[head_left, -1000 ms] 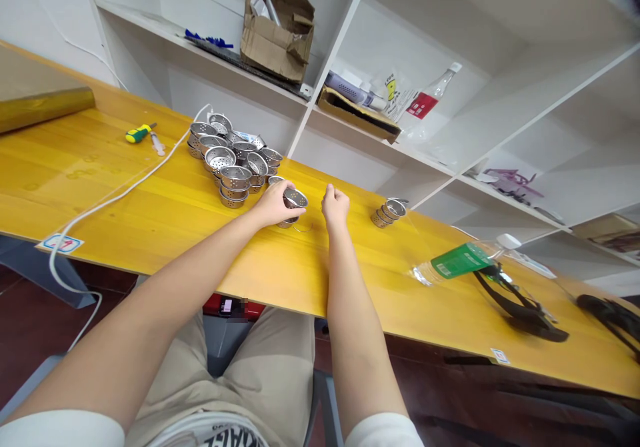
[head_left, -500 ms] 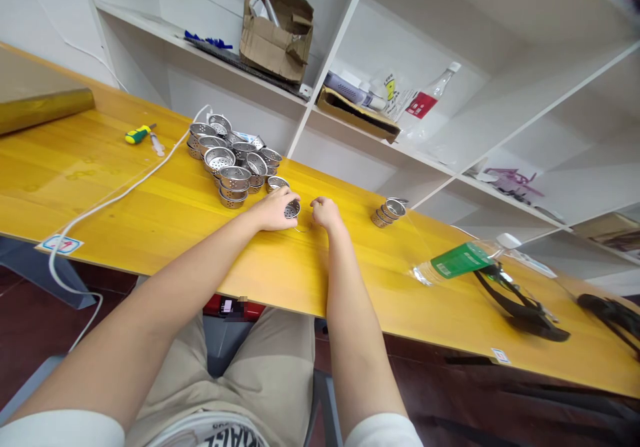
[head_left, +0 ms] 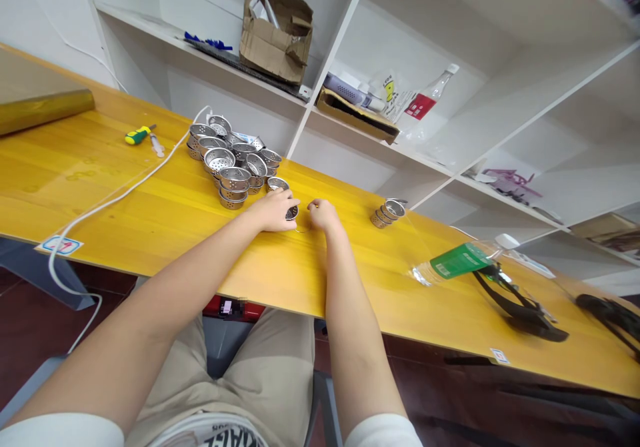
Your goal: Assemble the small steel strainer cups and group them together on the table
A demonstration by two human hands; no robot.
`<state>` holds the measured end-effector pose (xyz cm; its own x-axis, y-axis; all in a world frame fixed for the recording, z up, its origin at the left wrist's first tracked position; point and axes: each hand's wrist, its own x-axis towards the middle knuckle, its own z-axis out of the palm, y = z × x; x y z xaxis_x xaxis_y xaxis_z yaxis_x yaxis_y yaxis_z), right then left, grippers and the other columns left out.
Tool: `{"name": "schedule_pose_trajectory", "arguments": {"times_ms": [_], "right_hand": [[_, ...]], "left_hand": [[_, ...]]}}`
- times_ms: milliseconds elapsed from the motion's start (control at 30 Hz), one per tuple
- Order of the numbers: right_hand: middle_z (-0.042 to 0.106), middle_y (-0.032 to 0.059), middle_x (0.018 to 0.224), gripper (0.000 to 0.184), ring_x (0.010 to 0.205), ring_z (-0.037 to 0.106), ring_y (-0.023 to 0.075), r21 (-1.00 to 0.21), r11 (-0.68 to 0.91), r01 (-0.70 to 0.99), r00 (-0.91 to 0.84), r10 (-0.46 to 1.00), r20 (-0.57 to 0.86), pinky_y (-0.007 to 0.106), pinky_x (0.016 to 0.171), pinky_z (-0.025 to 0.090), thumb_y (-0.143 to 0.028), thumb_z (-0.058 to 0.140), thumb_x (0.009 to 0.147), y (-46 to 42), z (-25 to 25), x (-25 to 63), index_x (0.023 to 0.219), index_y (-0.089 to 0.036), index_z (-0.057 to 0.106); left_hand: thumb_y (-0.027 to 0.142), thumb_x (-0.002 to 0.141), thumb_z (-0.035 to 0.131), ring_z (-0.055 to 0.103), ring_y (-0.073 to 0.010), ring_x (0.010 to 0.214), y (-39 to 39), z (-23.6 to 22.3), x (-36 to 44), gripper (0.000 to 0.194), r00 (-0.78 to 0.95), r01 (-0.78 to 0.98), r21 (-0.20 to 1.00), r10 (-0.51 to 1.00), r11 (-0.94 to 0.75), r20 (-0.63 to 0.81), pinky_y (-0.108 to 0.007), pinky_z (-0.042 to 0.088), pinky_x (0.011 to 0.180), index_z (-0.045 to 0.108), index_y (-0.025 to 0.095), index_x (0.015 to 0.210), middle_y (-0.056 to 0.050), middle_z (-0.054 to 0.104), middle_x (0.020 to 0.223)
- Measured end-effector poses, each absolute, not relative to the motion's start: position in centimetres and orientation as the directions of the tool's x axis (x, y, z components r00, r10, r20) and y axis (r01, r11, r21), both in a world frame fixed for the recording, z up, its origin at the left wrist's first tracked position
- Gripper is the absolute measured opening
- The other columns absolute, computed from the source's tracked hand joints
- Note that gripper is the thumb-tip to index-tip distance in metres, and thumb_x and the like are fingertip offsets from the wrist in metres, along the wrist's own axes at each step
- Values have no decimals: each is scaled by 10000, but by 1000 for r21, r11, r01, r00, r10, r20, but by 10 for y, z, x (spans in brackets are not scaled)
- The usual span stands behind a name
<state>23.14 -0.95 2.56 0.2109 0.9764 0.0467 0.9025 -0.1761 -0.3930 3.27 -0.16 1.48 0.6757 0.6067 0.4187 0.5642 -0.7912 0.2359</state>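
My left hand point(head_left: 274, 212) is closed around a small perforated metal strainer cup point(head_left: 292, 213), tilted on its side and mostly covered by the fingers. Close by on the right, my right hand point(head_left: 323, 215) has its fingers pinched together. Whatever they hold is too small to make out. A thin curved wire point(head_left: 302, 231) shows faintly between the hands, near the tabletop. Just behind my left hand stands another strainer cup point(head_left: 277, 183). To the left, several stacked and heaped cups point(head_left: 234, 179) of the same kind form a pile.
A short stack of strainer cups point(head_left: 387, 213) stands on the yellow table point(head_left: 280, 267) to the right. Farther right lie a green-labelled bottle point(head_left: 460, 260) and a black strap point(head_left: 520, 310). A screwdriver point(head_left: 139, 135) and white cable point(head_left: 125, 193) lie left. White shelves point(head_left: 345, 27) rise behind.
My right hand has shifted slightly left, toward the cup. The fingers of my left hand now cover more of the cup.
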Motion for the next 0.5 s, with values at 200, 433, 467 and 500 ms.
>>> {"name": "schedule_pose_trajectory", "arguments": {"times_ms": [200,433,467,500], "right_hand": [[771,144,1184,285,1091,710,234,-353,-188,916,198,980,-6,279,908,496,-186,495,956,-12,28,230,1069,-167,756],[773,114,804,209,830,720,214,-311,-215,926,206,977,-61,271,792,504,-199,542,929,-16,32,223,916,-163,748],[760,109,754,206,789,713,209,-312,-219,924,211,976,-60,271,770,503,-209,548,927,-16,33,223,877,-165,743],[746,103,704,213,742,704,204,-318,-223,921,214,975,-62,271,745,502,-219,550,926,-16,33,223,835,-167,735]], "left_hand": [[418,760,660,602,-362,1125,-6,23,32,447,686,588,222,625,-778,373,-470,502,981,741,209,1146,-135,664,1093],[409,739,674,612,-349,1088,-7,26,32,343,678,585,265,642,-766,359,-458,498,963,758,231,1020,-112,666,1036],[409,736,675,612,-349,1086,-7,26,33,340,678,582,269,641,-767,360,-458,498,963,761,231,1013,-112,666,1031],[408,733,677,612,-350,1084,-6,26,33,339,678,579,273,640,-768,362,-459,498,962,764,230,1008,-113,667,1028]]}}
